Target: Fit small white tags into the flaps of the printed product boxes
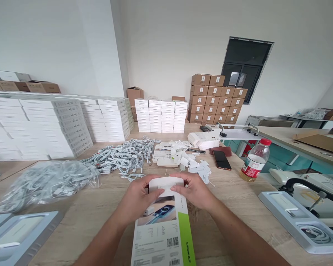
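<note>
— Where's the box?
— The retail box [163,225] lies flat on the wooden table [233,199], its far end pinched by the left hand [137,197] and right hand [194,190], fingers closed on its flap.
— Around it?
— Coiled cables [122,157] beyond, a phone [221,160] and bottle [254,160] to the right.

A long printed cardboard carton with a green stripe [163,225], its white face smooth and faintly glossy, lies on a pale wood-grain bench [233,199] with a matt finish. Bundled white cables with a braided look [122,157] lie beside a heap of cables in clear, shiny plastic bags [44,183]. Small white paper cards [195,166] are scattered near a glossy black phone [222,160] and a clear plastic bottle with a red cap [254,159]. Matt brown corrugated cardboard boxes [216,99] stand stacked behind; smooth white cartons [161,115] stand alongside.
</note>
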Motion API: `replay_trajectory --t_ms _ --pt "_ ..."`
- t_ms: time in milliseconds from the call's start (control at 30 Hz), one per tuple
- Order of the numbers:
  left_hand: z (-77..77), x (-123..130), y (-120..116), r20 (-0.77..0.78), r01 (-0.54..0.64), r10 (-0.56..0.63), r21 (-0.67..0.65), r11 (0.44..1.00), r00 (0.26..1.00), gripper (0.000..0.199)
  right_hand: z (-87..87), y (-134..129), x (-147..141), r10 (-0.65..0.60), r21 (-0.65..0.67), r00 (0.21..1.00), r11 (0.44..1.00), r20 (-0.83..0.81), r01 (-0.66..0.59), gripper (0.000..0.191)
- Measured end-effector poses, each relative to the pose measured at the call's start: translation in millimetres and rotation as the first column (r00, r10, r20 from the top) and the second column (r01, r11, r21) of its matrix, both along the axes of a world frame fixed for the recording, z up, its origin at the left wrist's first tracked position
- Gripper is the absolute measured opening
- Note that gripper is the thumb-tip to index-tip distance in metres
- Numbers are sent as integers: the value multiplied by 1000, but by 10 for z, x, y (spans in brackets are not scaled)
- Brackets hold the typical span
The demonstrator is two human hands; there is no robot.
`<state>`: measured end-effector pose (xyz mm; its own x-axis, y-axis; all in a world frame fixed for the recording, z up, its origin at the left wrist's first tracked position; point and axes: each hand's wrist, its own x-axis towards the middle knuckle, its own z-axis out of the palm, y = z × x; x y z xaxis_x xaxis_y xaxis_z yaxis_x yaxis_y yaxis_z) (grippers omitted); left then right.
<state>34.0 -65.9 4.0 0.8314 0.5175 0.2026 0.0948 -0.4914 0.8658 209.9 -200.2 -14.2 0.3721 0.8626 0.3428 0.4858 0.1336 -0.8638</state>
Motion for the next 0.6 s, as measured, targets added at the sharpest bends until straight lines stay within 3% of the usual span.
replay_trajectory --t_ms 100,267,467,600 --pt "2 6 -23 21 -21 20 13 1000 1000 27 -3 11 -6 -21 18 1000 1000 -12 21 36" --pt "-35 22 -59 83 3 6 -101 995 997 29 18 14 -29 -56 27 998 998 -34 57 33" --pt "-41 45 -125 100 9 16 -241 970 995 32 49 14 -85 20 57 956 998 -294 -4 24" --pt "-11 62 -122 95 67 -40 -299 952 995 44 52 21 -41 90 43 910 996 -406 -79 31"
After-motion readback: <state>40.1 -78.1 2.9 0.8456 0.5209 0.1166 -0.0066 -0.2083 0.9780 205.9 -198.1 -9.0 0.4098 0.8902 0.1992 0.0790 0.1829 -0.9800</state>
